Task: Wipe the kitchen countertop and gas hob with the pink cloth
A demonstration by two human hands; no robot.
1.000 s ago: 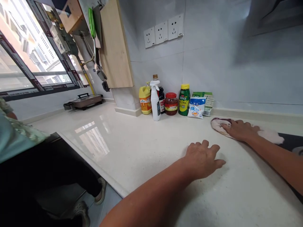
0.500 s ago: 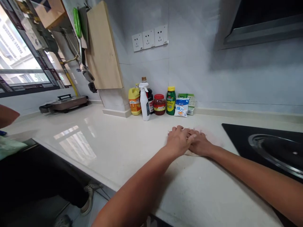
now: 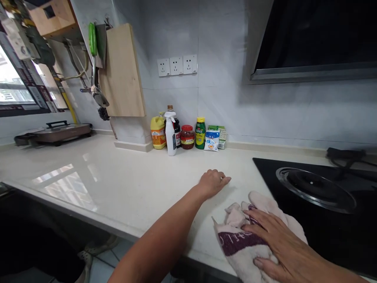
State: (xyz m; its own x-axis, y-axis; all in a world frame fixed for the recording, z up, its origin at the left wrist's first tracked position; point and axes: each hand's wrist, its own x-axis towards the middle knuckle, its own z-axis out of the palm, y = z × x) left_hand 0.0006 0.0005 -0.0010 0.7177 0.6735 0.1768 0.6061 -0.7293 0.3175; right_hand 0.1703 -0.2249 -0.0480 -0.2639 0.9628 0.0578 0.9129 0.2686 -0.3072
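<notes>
A white towel (image 3: 246, 253) with a purple lettered band lies crumpled on the pale countertop (image 3: 123, 184), against the cooktop's near left corner. My right hand (image 3: 273, 239) presses on it, fingers spread across the cloth and thumb on a fold, gripping it. My left hand (image 3: 212, 183) is farther back at the counter's middle, apart from the towel. Its fingers bend loosely and the thumb sticks out to the right; nothing shows in it, though its underside is hidden.
A black cooktop (image 3: 312, 236) with a round metal-rimmed burner takes up the right. Along the wall stand a white spray bottle (image 3: 170, 135), a yellow jug (image 3: 158, 135), a red-lidded jar (image 3: 187, 138), a green bottle (image 3: 200, 134) and packets (image 3: 212, 140). An electric pan (image 3: 61, 133) sits far left.
My hands were together on the cloth farther back. The right hand has drawn the towel toward me, to the cooktop's edge; the left has come off it. The view has turned right.
</notes>
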